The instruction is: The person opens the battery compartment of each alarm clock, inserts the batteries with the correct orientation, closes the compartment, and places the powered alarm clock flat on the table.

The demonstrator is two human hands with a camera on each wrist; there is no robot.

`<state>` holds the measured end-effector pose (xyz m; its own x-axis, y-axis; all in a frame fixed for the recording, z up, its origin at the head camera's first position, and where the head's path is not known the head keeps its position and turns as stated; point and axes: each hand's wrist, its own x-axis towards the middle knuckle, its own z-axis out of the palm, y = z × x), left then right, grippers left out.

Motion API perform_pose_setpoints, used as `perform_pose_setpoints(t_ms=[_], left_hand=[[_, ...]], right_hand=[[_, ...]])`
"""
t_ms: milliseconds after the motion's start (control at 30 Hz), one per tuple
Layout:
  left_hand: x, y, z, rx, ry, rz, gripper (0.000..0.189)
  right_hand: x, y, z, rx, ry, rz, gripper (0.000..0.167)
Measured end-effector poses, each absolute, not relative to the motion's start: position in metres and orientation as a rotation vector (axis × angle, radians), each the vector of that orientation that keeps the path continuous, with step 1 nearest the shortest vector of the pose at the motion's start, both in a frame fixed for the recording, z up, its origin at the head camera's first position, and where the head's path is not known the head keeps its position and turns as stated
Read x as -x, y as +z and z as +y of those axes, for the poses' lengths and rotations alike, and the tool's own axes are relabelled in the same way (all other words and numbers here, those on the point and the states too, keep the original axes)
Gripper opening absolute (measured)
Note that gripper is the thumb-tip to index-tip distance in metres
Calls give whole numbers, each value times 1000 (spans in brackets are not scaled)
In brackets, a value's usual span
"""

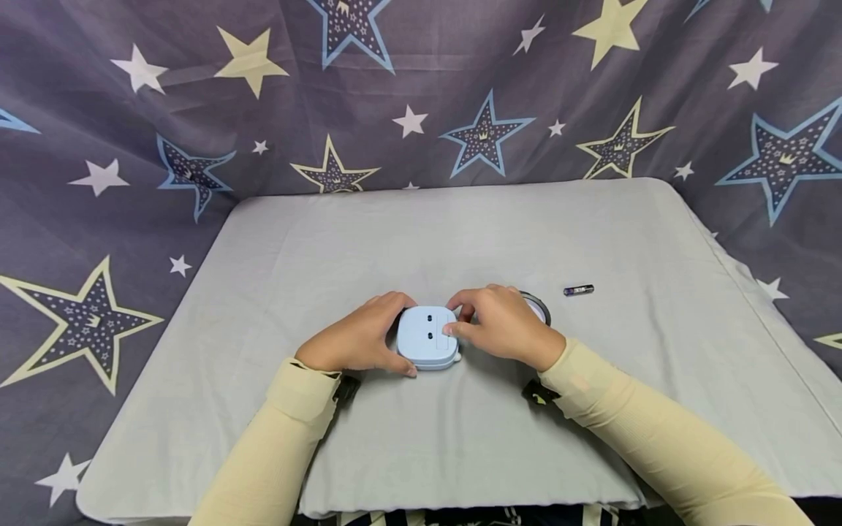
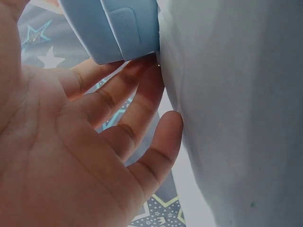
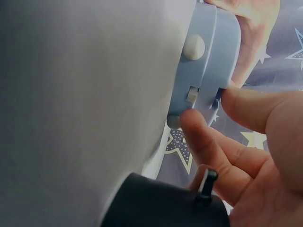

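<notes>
A light-blue rounded-square device [image 1: 417, 351] lies flat on the grey cloth, two small dark slots and the outline of a cover on its upper face. My left hand [image 1: 368, 332] holds its left side, thumb at the near edge and fingers round the far one. From the right, my right hand [image 1: 506, 325] pinches it, with the thumb on the cover outline. The right wrist view shows the index fingertip low on the side of the device [image 3: 220, 42], close to a small pale switch and white knobs.
A dark AAA-looking battery [image 1: 579, 290] lies on the cloth to the right. Partly hidden behind my right hand is a round, black-rimmed object [image 1: 544, 308]. The cloth-covered table [image 1: 421, 241] reaches back to a star-patterned curtain [image 1: 454, 66].
</notes>
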<state>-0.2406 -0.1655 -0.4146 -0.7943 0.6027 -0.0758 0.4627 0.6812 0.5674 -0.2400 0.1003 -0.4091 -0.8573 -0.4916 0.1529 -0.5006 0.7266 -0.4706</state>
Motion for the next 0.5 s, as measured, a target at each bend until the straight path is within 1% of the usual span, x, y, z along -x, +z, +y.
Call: perform_pose_setpoints(t_ms=[500], left_hand=[[239, -413, -163, -828, 773, 2637, 84]], right_hand=[[240, -409, 100, -799, 832, -2924, 32]])
